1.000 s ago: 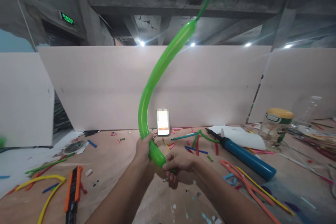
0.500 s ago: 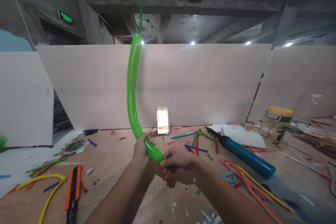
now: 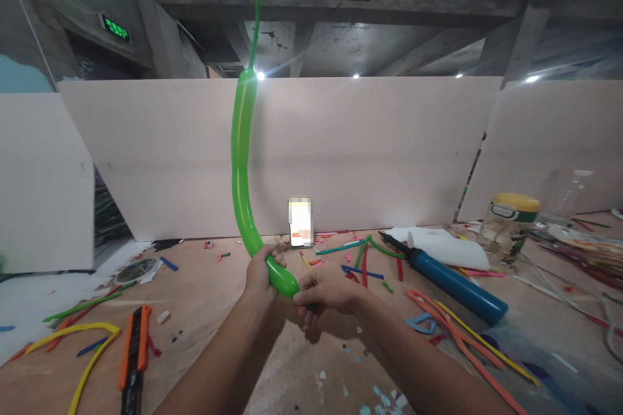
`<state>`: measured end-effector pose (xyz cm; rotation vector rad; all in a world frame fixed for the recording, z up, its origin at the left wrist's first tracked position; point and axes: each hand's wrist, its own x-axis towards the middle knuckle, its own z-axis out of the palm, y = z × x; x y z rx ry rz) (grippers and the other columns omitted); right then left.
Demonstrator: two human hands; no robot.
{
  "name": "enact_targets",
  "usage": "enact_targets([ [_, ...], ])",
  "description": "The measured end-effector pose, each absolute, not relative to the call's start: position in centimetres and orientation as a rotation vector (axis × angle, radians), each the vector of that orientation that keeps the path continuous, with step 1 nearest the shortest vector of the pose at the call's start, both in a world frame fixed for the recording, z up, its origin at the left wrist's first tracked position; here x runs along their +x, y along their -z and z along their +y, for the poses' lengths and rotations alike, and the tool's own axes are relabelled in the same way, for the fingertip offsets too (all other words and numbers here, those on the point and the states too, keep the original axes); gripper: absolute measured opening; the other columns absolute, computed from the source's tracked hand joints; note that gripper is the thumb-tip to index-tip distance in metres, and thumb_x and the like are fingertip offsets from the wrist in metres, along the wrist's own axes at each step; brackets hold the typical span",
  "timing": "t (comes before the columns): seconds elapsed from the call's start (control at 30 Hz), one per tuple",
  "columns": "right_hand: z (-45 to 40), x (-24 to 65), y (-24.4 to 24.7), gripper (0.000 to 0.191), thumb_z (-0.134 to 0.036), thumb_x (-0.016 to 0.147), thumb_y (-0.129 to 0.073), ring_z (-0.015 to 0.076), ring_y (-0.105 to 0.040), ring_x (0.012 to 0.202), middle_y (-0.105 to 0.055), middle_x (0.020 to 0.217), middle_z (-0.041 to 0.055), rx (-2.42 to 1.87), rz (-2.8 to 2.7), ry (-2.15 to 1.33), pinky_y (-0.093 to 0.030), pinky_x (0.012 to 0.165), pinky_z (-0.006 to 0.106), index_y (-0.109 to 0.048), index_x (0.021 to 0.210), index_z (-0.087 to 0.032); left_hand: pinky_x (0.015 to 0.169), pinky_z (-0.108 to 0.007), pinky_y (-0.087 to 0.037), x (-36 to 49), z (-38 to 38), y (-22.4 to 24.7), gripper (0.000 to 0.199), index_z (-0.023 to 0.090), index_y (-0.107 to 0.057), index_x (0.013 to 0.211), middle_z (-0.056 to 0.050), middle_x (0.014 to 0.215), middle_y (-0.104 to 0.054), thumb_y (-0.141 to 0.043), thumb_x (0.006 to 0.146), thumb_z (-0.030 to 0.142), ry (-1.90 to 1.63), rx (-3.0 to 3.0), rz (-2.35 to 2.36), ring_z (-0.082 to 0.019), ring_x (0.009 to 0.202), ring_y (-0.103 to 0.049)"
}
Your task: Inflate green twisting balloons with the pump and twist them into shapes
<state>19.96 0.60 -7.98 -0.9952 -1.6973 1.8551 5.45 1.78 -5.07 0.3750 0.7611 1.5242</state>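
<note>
Green balloon (image 3: 241,155) stands up over the table (image 3: 204,301), left hand (image 3: 259,275) curled around it, right hand (image 3: 324,295) pinching its bottom end. A phone (image 3: 300,224) stands behind; a blue pump (image 3: 455,286) lies to the right.

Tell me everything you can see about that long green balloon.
The green balloon is a long, glossy tube, apparently thin rubber, inflated except for a thin tail at its top. It stands roughly upright, curving near the bottom toward the right hand. The left hand wraps around its lower part; the right hand pinches its lower end, hiding the tip. Behind it is a pale board, above whose edge the tail rises in view.
</note>
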Motion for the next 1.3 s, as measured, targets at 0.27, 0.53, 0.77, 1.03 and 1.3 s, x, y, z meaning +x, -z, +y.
enact_targets([
  [0.27,0.1,19.5,7.5,0.026,-0.033,0.067,-0.070,0.0121,-0.062,0.048,-0.064,0.057,0.0025,-0.969,-1.674,-1.793,-0.052,0.052,0.025,-0.060,0.062,-0.010,0.035,-0.014,-0.032,5.5,2.0,5.3,0.021,0.017,-0.041,0.053,0.006,0.041,-0.040,-0.057,0.065,0.010,-1.542,0.360,0.738,-0.004,0.033,-0.038],
  [0.53,-0.1,18.5,7.2,0.030,-0.040,0.066,-0.068,0.0108,-0.060,0.047,-0.061,0.057,0.0006,-0.973,-1.623,-1.745,-0.049,0.048,0.024,-0.058,0.062,-0.011,0.032,-0.014,-0.026,6.3,1.9,6.0,0.028,0.019,-0.036,0.055,0.010,0.038,-0.031,-0.061,0.065,0.013,-1.521,0.360,0.696,-0.003,0.030,-0.032],
  [0.77,-0.4,18.1,7.2,0.028,-0.038,0.067,-0.064,0.0112,-0.059,0.045,-0.060,0.052,0.0009,-0.969,-1.648,-1.700,-0.048,0.043,0.022,-0.057,0.059,-0.012,0.028,-0.016,-0.015,5.7,1.8,5.4,0.041,0.020,-0.026,0.053,0.013,0.036,-0.020,-0.064,0.070,0.018,-1.493,0.387,0.634,-0.001,0.026,-0.018],
  [1.03,-0.3,18.0,7.5,0.028,-0.038,0.068,-0.065,0.0111,-0.058,0.044,-0.059,0.052,0.0003,-0.977,-1.661,-1.693,-0.048,0.044,0.023,-0.056,0.060,-0.013,0.028,-0.018,-0.013,5.7,1.5,5.2,0.043,0.021,-0.026,0.052,0.012,0.034,-0.022,-0.064,0.072,0.022,-1.455,0.401,0.641,-0.002,0.026,-0.018],
  [1.3,-0.6,17.9,7.3,0.028,-0.037,0.071,-0.064,0.0106,-0.057,0.044,-0.058,0.049,-0.0004,-0.988,-1.659,-1.711,-0.047,0.045,0.023,-0.055,0.060,-0.013,0.029,-0.018,-0.012,5.5,1.8,5.7,0.045,0.021,-0.024,0.051,0.012,0.033,-0.023,-0.067,0.068,0.020,-1.438,0.413,0.653,-0.002,0.027,-0.016],
])
